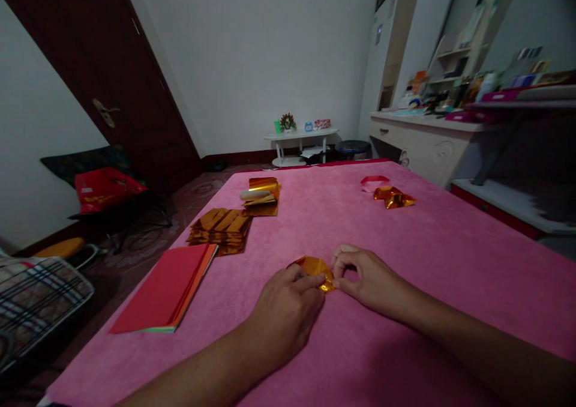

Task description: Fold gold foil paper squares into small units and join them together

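Note:
A piece of shiny gold foil paper (311,266), partly folded, lies on the pink cloth in front of me. My left hand (288,302) is closed over its near left side, fingers pressing it down. At its right end, my right hand (360,275) pinches the edge between thumb and fingertips. The fingers hide part of the paper's shape. Farther off to the right rest a folded gold foil piece (394,197) and a red-pink paper band (375,183).
Left on the pink-covered table (315,209) lie a stack of coloured paper (166,287), a pile of folded gold sheets (221,230) and more gold foil (263,185) with a pale, rounded object (254,195) on it. A cluttered dresser (418,134) stands at right, a chair with a red bag (108,189) at left.

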Motion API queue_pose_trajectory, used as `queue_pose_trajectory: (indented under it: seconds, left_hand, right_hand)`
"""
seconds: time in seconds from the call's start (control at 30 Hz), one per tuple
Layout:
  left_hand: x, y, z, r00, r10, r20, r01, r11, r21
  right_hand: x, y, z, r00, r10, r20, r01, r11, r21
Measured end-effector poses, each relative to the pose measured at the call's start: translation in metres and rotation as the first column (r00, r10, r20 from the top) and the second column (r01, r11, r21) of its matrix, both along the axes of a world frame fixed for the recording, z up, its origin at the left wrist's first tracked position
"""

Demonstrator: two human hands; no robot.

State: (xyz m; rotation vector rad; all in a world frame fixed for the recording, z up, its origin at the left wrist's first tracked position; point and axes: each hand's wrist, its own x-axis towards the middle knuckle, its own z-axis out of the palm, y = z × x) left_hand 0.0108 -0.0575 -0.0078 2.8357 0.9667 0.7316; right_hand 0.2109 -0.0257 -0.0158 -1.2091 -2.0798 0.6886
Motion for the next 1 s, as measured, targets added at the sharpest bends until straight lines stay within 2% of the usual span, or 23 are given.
queue_pose_trajectory:
  seconds: [0.2, 0.4, 0.73, 1.0]
  left_hand:
    - [0.000, -0.001, 0.002, 1.000, 0.000, -0.009, 0.000, 1.000, -0.014]
    - [0.001, -0.001, 0.002, 1.000, 0.007, 0.001, -0.006, 1.000, -0.020]
    - [0.000, 0.001, 0.000, 1.000, 0.002, -0.020, -0.002, 0.999, -0.033]
    - [0.001, 0.001, -0.001, 1.000, 0.007, -0.020, -0.008, 0.999, -0.039]
  right_hand:
    - [0.001, -0.001, 0.001, 1.000, 0.004, -0.013, -0.004, 1.000, 0.023]
    - [-0.004, -0.010, 0.001, 0.998, 0.005, 0.058, -0.007, 0.999, 0.042]
    - [0.011, -0.002, 0.009, 0.988, 0.102, -0.119, -0.114, 0.988, -0.104]
    - [0.011, -0.002, 0.008, 0.987, 0.128, -0.101, -0.135, 0.988, -0.073]
